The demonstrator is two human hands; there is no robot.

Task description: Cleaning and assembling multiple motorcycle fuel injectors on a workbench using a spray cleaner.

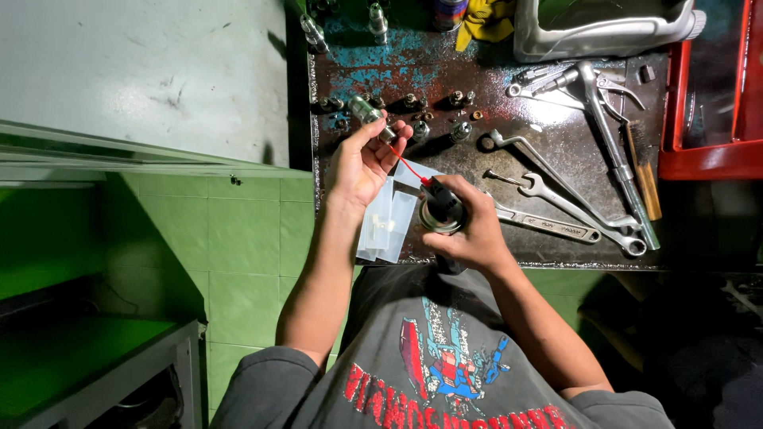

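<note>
Fingers of left hand (362,163) pinched a small metal fitting (368,111) above the oily workbench (445,71), end turned toward red straw (409,167). Right hand (469,230) wrapped fully around spray can (441,213), nozzle aimed at the fitting. Wrenches (556,191) lay alongside.

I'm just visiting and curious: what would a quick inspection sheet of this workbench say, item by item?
Surface: dark, oily metal bench top with worn blue paint patches.
Job's things: left hand holds a small silver cylindrical metal part; right hand grips a dark spray can whose thin red straw points toward that part.
Clutter: row of small metal fittings, clear plastic packets, silver wrenches, wooden-handled brush, yellow rag, white plastic container, red tray.
Hands: both bare, both shut on their things.
Cables: nothing seen.
Surroundings: green tiled wall, grey panel.
</note>
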